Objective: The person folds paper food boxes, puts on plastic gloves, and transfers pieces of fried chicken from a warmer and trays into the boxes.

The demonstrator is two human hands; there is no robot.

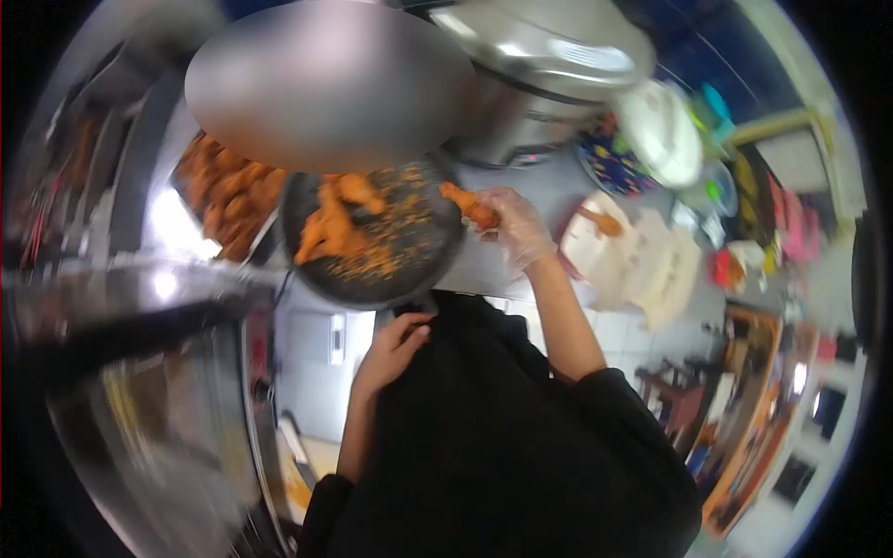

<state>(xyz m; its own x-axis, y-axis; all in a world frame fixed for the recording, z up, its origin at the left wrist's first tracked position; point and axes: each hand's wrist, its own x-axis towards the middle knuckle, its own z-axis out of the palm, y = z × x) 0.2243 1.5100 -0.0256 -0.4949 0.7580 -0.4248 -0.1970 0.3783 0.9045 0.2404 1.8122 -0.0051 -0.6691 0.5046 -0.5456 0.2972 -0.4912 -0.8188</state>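
Head view, we list: one fried chicken drumstick [473, 207], pinched in the gloved right hand [523, 227], between frying pan [439, 265] and open carton [580, 247]; one left hand [394, 350] beside the pan handle [423, 303] (grip: we cannot tell). Risk, we judge: slippery glove plastic could drop the drumstick onto the counter [490, 272].

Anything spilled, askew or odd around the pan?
Nothing looks clearly spilled or damaged; the visible crumbs lie inside the pan. One oddity: only the right hand, holding a drumstick, wears a clear glove; the left hand looks bare.
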